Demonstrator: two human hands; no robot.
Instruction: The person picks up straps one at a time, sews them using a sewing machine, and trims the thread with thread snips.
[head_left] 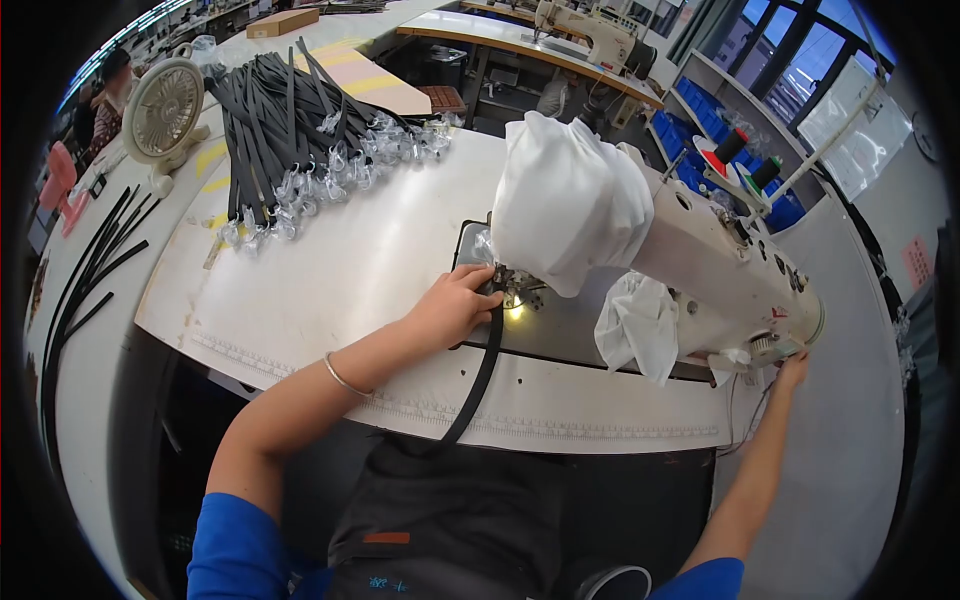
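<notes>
A sewing machine (715,270) stands across the table, its head wrapped in white cloth (570,200). My left hand (450,305) is at the needle area, fingers closed on a black strap (480,385) beside the presser foot. From there the strap runs down over the table's front edge towards my lap. Clear plastic (482,243) shows just beyond my fingertips. At the machine's right end, my right hand (793,370) reaches up to the handwheel (817,322), fingers curled against its lower edge and partly hidden. A small lamp lights the needle area.
A pile of black straps (280,125) with clear plastic-wrapped ends lies at the back left. A beige fan (165,110) and more loose straps (85,270) are further left. Thread spools (732,147) stand behind the machine. White cloth (640,325) hangs under its arm.
</notes>
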